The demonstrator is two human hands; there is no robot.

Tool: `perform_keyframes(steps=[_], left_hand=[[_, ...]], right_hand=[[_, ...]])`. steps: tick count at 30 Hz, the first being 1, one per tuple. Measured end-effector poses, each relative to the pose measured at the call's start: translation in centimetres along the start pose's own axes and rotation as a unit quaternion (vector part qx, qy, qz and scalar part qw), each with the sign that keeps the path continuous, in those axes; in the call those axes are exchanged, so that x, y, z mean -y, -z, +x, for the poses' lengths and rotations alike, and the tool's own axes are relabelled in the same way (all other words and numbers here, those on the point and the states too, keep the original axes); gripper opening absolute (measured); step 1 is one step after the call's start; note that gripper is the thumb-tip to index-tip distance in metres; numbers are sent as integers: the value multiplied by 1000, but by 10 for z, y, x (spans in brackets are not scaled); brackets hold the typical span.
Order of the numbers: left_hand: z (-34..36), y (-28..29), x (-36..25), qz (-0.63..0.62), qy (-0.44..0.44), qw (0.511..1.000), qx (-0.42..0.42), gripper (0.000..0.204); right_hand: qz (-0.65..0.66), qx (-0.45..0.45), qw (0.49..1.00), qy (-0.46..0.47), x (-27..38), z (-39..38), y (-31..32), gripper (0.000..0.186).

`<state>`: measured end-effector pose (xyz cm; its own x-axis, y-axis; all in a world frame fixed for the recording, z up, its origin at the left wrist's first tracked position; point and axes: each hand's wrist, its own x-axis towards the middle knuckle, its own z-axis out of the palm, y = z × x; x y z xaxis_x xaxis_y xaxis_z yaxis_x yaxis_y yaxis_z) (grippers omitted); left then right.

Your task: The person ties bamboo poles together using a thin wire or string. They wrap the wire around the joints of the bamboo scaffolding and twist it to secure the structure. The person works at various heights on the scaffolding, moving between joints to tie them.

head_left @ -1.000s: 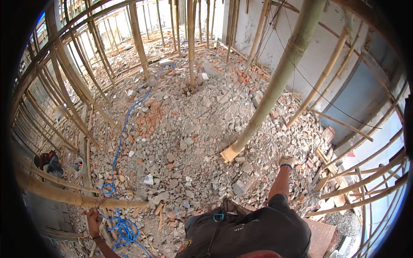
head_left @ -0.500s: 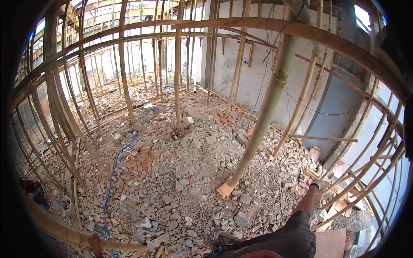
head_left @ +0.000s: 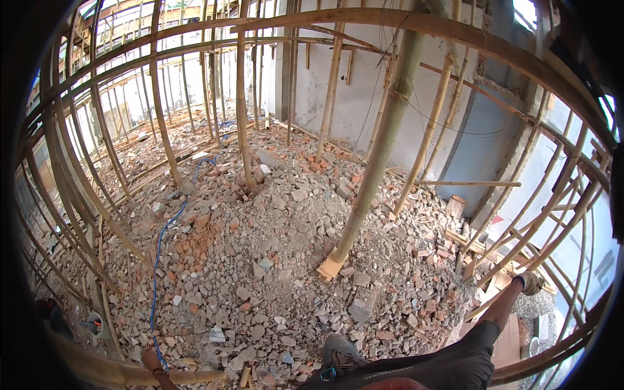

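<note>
At the lower left, my left hand (head_left: pixel 151 357) is beyond a thick bamboo pole (head_left: pixel 123 372), with the dark-banded wrist crossing over it. The fingers are too small to make out, and nothing shows clearly in them. A loose blue hose (head_left: pixel 156 279) runs close beside this hand. On the right, a limb reaches out of black cloth and ends in what looks like my right hand (head_left: pixel 531 282) in a greyish glove with a dark cuff. It is near the leaning bamboo poles; what it touches cannot be made out. Below me, a grey shoe (head_left: pixel 341 351) stands on the rubble.
A mound of broken brick and concrete (head_left: pixel 279 260) covers the ground. One thick bamboo prop (head_left: pixel 377 175) stands on a wood block (head_left: pixel 331 266). Bamboo poles and rails fill the left and right sides. A white bucket (head_left: pixel 95 322) is at the left; a white wall (head_left: pixel 364 84) stands behind.
The view has shifted, so the poles and mound appear further left. The limb on the right has moved outward to the right. My left hand shows higher, further past the bamboo pole.
</note>
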<state>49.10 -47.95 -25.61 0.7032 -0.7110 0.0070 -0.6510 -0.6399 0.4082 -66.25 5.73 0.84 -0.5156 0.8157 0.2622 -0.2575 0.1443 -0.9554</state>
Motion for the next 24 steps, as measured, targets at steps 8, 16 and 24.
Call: perform_keyframes(steps=[8, 16, 24], left_hand=[[45, -15, -49, -2, -114, 992, -50, 45], [133, 39, -35, 264, -124, 951, -98, 52], [87, -7, -95, -184, -206, 961, -11, 46]], right_hand=[[-108, -69, 987, 96, 21, 46, 75, 22], [-227, -172, 949, 133, 29, 67, 150, 25], [-70, -84, 883, 456, -31, 77, 219, 34]])
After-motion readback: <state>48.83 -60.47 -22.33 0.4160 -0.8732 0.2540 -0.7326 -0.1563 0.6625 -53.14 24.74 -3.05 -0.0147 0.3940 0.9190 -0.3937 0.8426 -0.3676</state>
